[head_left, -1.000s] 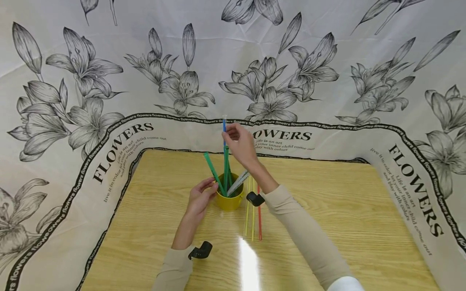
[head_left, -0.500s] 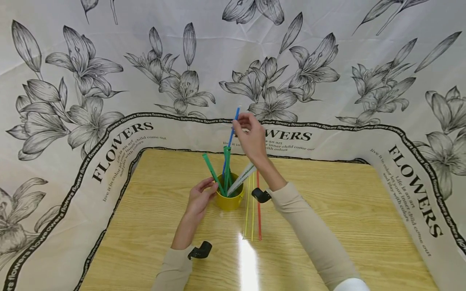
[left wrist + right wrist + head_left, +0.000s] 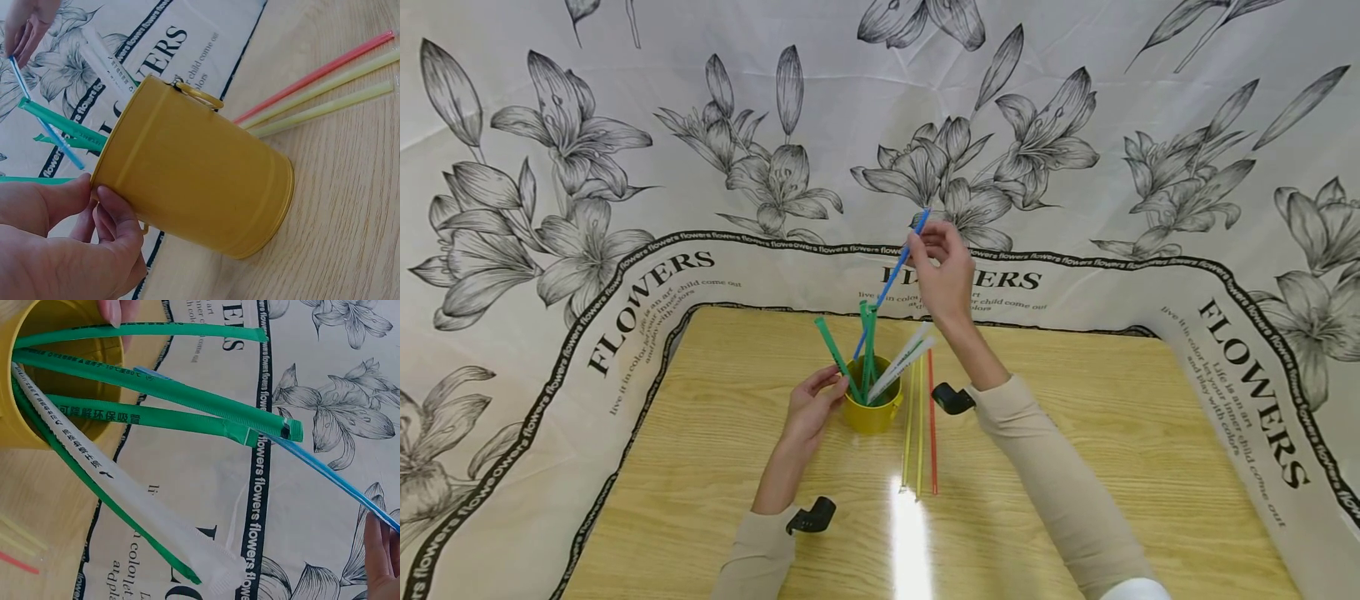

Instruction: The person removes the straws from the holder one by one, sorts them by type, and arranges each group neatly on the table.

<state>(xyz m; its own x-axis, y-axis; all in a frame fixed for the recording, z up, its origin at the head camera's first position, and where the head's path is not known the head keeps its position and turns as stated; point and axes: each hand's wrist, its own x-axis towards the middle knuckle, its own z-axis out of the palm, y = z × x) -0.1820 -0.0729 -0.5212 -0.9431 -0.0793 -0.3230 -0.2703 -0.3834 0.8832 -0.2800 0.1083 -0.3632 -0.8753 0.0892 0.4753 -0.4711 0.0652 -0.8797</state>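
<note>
The blue straw (image 3: 892, 281) I was watching slanted down and leftward from the fingers of the right hand (image 3: 946, 271), its upper tip jutting past them, its lower end near the mouth of the yellow bucket (image 3: 871, 420). Those fingers were closed in a pinch on it. I saw the left hand (image 3: 809, 410) gripping the bucket's rim between thumb and fingers, with wrapped green straws (image 3: 869, 346) and white straws (image 3: 900, 362) standing just beside them. Right of those fingers, two yellow straws (image 3: 920, 433) and a red straw (image 3: 933, 433) lay on the tabletop (image 3: 700, 433).
</note>
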